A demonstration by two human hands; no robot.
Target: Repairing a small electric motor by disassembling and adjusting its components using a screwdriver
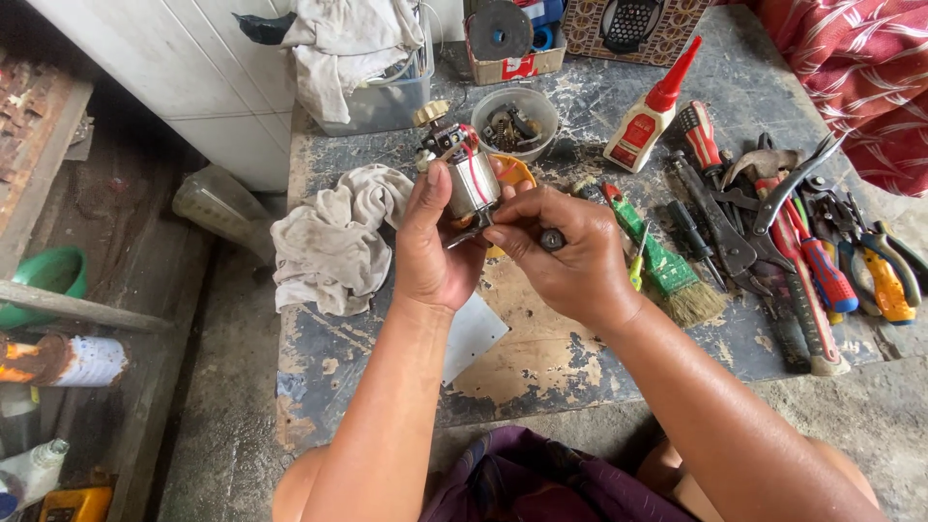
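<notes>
I am looking down on a worn, paint-flaked workbench, where the left hand is gripping a small electric motor armature, fingers and thumb clamped round its silvery steel core. The armature is standing nearly upright above the bench's middle, its cream plastic gear at the top and red wires running down its side. The right hand is pinching the lower end of the armature, thumb and forefinger closed together there, with a dark tool tip poking out between the fingers; I cannot tell exactly what it is.

Left of the armature, a dirty white rag is lying crumpled at the bench's edge. Behind the armature, a grey bowl is holding small metal parts. To its right, a white bottle with a red nozzle is lying tilted, and a green-handled brush is resting just beside the right hand. Farther right, a heap of pliers and screwdrivers is covering the bench's far side. Below the left wrist, a white card is lying flat.
</notes>
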